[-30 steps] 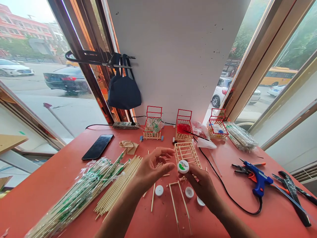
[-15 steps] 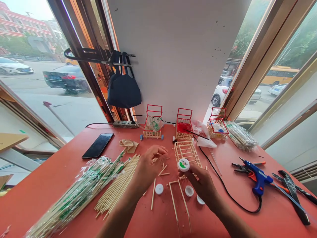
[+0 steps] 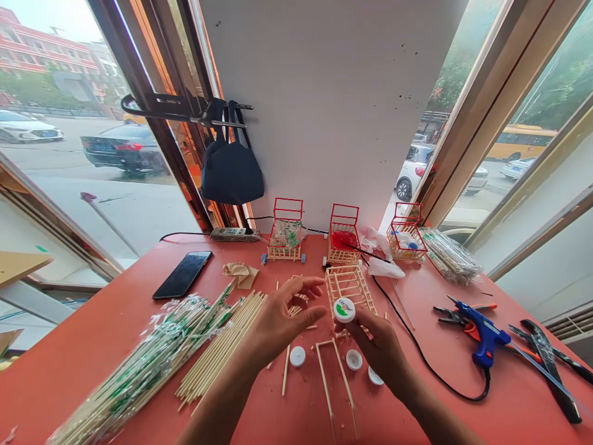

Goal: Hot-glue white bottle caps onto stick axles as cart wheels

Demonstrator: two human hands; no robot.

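Note:
Between the thumb and fingers of my right hand is a white bottle cap with a green print on its top. My left hand is empty, its fingers apart and pointing toward that cap without touching it. Behind the cap lies a stick frame, partly covered by my right hand. Below my hands are a three-sided stick frame and a loose white cap. An upturned cap rests close to my right hand, and another cap is partly hidden by it.
Bundled sticks in plastic and loose sticks lie left, below a phone. Small stick carts with red handles line the wall. A blue glue gun, its cable and pliers occupy the right side.
My left hand has moved right, closer to the bottle cap, and its fingers have stretched out. My right hand holds the cap in nearly the same place.

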